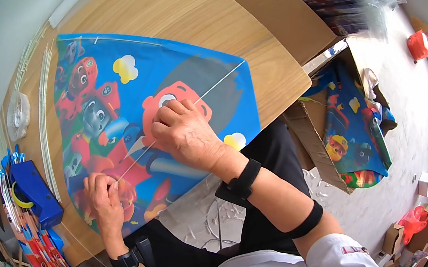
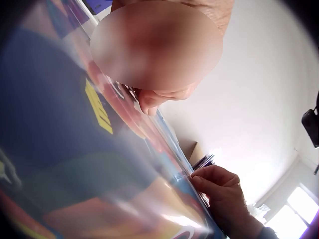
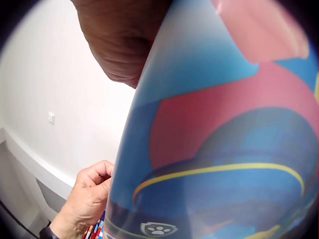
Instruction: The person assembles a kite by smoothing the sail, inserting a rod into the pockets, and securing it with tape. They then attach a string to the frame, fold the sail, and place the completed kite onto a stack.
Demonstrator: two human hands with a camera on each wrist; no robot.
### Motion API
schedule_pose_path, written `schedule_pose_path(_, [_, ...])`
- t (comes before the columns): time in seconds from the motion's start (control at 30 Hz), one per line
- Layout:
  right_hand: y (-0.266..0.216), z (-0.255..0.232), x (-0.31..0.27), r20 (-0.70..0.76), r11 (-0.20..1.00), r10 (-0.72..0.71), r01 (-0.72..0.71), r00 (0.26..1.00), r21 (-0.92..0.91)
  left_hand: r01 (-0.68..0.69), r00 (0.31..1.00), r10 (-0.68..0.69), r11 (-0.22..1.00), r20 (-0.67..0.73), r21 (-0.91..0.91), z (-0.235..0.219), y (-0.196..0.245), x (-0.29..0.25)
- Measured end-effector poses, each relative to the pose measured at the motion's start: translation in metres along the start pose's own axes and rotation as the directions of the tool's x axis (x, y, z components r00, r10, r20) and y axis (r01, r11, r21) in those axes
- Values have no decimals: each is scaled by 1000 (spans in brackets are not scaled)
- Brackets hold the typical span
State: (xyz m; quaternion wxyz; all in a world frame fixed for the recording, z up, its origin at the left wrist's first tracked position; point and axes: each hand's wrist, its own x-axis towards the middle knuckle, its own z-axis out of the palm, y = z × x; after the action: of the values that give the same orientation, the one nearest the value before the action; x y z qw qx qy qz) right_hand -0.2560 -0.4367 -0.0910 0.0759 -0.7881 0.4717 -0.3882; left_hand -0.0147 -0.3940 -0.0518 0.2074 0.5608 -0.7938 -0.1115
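A blue kite [image 1: 138,77] printed with cartoon dogs and a boy's face lies spread over the wooden table, its near part overhanging the edge toward the person's lap. A thin white stick [image 1: 220,83] runs across it from the upper right corner down to the left. My right hand [image 1: 185,131] pinches the stick around its middle, over the printed face. Lower down, my left hand [image 1: 104,203] pinches it near its lower end. In the right wrist view the kite sheet [image 3: 199,144] bulges close to the camera, and the left hand [image 3: 84,199] shows at its edge.
Bundled thin sticks [image 1: 46,127] and a roll of clear tape [image 1: 18,116] lie along the table's left side. A blue tape dispenser [image 1: 35,190] stands by the near left corner. Right of the table [image 1: 191,3], an open cardboard box [image 1: 312,128] holds more printed kites [image 1: 350,123].
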Motion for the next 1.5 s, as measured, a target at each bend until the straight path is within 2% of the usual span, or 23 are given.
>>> schedule_pose_path(0.07, [0, -1, 0, 39, 999, 22, -24, 999, 38, -7, 1000, 7, 1000, -2, 1, 0, 0, 0])
schedule_pose_path(0.5, [1, -1, 0, 31, 999, 27, -28, 999, 35, -15, 1000, 15, 1000, -6, 2, 2, -4, 1])
schedule_pose_path(0.57, [3, 0, 0, -9, 995, 22, -21, 1000, 103, -7, 1000, 7, 1000, 4, 22, 1, -2, 2])
schedule_pose_path(0.67, [2, -7, 4, -51, 931, 110, -85, 993, 356, 8, 1000, -8, 999, -9, 44, 0, -4, 2])
schedule_pose_path(0.73, [3, -7, 4, -84, 942, 129, -96, 988, 322, -1, 1000, 1, 999, -5, 34, 0, -5, 3])
schedule_pose_path(0.9, [2, -9, 5, 3, 948, 168, -162, 986, 274, 48, 999, -48, 999, -11, 20, -1, -3, 2])
schedule_pose_path(1.03, [-7, -13, 10, 15, 960, 147, -146, 989, 240, 53, 998, -53, 999, -19, 0, -1, -4, 2])
schedule_pose_path(1.1, [-8, -15, 11, 90, 979, 117, -130, 989, 160, 60, 998, -60, 998, -20, 4, -1, -3, 2])
schedule_pose_path(1.2, [0, -6, 7, 47, 975, 82, -90, 995, 202, 68, 997, -68, 998, -27, -3, 0, -4, 1])
schedule_pose_path(1.5, [3, -4, 5, 63, 975, 103, -113, 993, 192, 74, 996, -74, 997, -41, -11, 1, -4, 2])
